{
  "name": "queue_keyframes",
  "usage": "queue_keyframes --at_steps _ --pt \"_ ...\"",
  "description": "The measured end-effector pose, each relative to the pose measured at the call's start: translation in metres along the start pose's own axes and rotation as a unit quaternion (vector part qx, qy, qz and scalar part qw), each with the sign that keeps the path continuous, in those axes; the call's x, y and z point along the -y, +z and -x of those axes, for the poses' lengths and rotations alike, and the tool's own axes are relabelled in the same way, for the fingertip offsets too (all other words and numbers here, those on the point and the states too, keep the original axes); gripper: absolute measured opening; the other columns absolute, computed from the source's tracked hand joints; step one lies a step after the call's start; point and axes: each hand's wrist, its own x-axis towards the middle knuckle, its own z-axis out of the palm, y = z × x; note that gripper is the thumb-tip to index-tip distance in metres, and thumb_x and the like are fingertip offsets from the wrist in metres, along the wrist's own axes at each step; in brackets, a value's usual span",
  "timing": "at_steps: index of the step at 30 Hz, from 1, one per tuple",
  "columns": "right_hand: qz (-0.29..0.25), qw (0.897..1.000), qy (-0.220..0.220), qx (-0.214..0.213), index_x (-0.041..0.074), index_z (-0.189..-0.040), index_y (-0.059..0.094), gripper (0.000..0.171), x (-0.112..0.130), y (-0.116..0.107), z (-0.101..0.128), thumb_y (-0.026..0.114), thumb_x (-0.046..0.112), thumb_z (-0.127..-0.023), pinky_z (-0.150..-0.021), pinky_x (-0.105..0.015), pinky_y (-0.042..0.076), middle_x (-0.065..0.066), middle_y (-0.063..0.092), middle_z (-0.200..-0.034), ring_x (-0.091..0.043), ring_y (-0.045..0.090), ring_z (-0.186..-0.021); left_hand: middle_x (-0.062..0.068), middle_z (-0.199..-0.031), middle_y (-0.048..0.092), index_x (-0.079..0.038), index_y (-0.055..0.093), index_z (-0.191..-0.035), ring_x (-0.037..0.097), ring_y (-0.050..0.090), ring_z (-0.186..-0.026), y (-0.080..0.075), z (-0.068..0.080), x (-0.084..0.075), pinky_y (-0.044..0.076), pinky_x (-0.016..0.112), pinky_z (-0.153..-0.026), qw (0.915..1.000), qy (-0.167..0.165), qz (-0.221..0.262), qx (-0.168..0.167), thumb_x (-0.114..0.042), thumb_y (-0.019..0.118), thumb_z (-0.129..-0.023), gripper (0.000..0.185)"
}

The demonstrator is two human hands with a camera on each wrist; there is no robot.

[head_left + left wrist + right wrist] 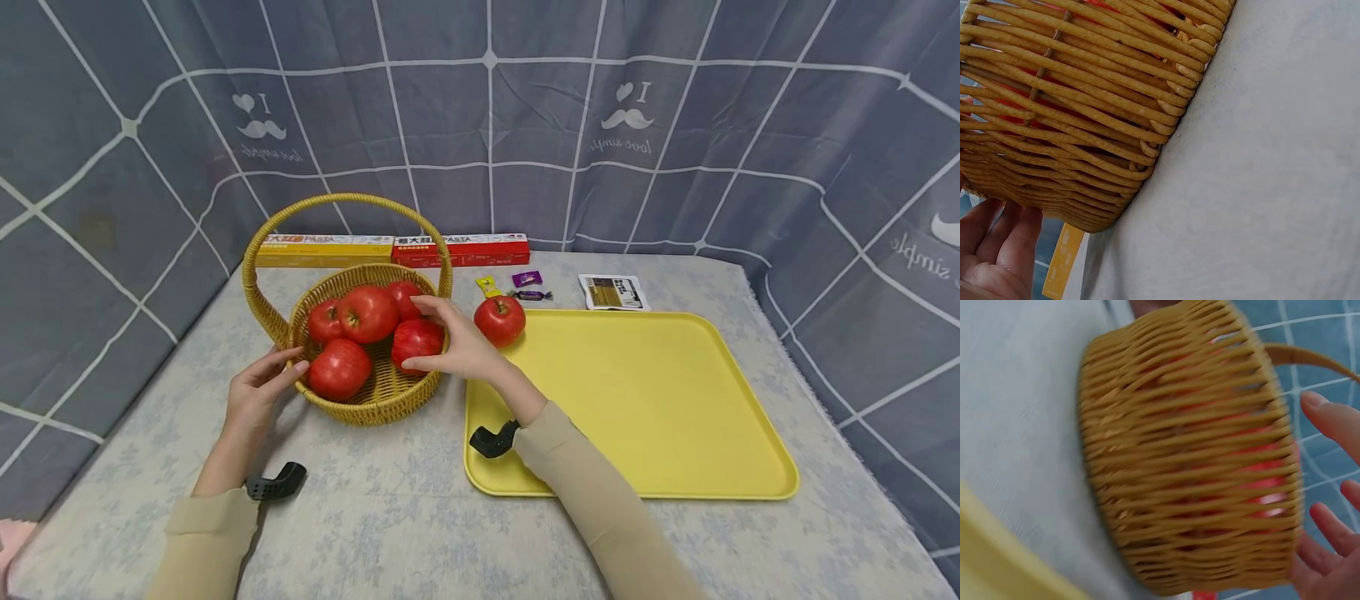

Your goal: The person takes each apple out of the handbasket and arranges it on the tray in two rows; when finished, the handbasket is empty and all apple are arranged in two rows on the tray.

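Observation:
A yellow wicker basket (382, 408) with a tall arched handle stands at the left of the table and holds several red apples (339, 370). At its left rim, my left hand (258, 387) grips the basket, thumb on the edge and fingertips against the woven wall, as the left wrist view shows. My right hand (465, 342) reaches over the right rim, thumb and fingers spread around an apple (414, 342) inside. In the right wrist view the thumb and fingers stand well apart; contact with that apple is hard to tell.
Right of the basket lies a yellow tray (630, 400), with one apple (500, 321) at its far left corner. Behind are pasta boxes (461, 252), wrapped candies (527, 279) and a flat packet (612, 292). A grey curtain (540, 125) hangs around the table.

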Motion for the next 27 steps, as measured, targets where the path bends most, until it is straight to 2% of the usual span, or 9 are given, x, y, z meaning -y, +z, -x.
queue_keyframes --at_steps 3,6,12,15,20,27 --pt "0.057 0.998 0.024 0.030 0.014 -0.141 0.037 0.085 -0.007 0.001 -0.006 0.083 0.029 -0.072 -0.103 -0.034 0.037 -0.005 0.040 -0.139 -0.017 0.040 -0.125 0.011 -0.155 0.017 -0.013 0.065 -0.122 0.019 0.013 -0.142 0.000 0.000 0.001 0.032 0.016 -0.103 1.0000 -0.003 0.000 0.000 -0.014 0.068 -0.088 0.035" --pt "0.105 0.993 0.025 0.056 0.018 -0.140 0.039 0.084 -0.013 -0.001 -0.012 0.083 0.034 -0.071 -0.102 -0.035 0.038 0.000 0.040 -0.138 -0.014 0.038 -0.126 0.010 -0.155 0.016 -0.013 0.064 -0.124 0.019 0.013 -0.142 0.000 -0.001 0.001 0.032 0.016 -0.103 1.0000 -0.006 -0.005 0.000 -0.015 0.068 -0.088 0.036" --pt "0.125 0.987 0.032 0.100 0.016 -0.139 0.038 0.087 -0.013 -0.004 -0.024 0.086 0.029 -0.068 -0.105 -0.031 0.034 0.002 0.046 -0.137 -0.012 0.041 -0.125 0.011 -0.155 0.016 -0.011 0.063 -0.125 0.019 0.013 -0.142 0.000 -0.001 0.001 0.034 0.015 -0.101 1.0000 0.000 -0.005 -0.001 -0.014 0.068 -0.088 0.038" --pt "0.155 0.980 0.048 0.114 0.015 -0.139 0.037 0.089 -0.008 -0.002 -0.028 0.086 0.030 -0.067 -0.104 -0.032 0.036 0.001 0.045 -0.137 -0.014 0.042 -0.125 0.011 -0.155 0.017 -0.009 0.062 -0.125 0.019 0.014 -0.142 0.000 -0.002 0.001 0.035 0.015 -0.100 1.0000 0.007 -0.002 -0.001 -0.014 0.068 -0.088 0.039" --pt "0.204 0.970 0.065 0.117 0.013 -0.125 0.044 0.076 0.000 0.002 -0.030 0.087 0.030 -0.065 -0.099 -0.031 0.040 -0.002 0.052 -0.124 -0.017 0.047 -0.115 0.011 -0.154 0.018 -0.009 0.064 -0.123 0.018 0.014 -0.142 0.000 -0.001 0.001 0.035 0.014 -0.100 0.9999 0.009 0.008 -0.004 -0.012 0.068 -0.087 0.036" --pt "0.196 0.973 0.070 0.098 0.016 -0.113 0.048 0.065 0.001 0.005 -0.024 0.088 0.033 -0.064 -0.094 -0.031 0.042 -0.001 0.054 -0.113 -0.016 0.047 -0.108 0.013 -0.154 0.017 -0.011 0.065 -0.121 0.020 0.014 -0.142 0.001 0.001 0.001 0.036 0.014 -0.099 0.9999 0.011 0.004 -0.002 -0.010 0.067 -0.088 0.033"
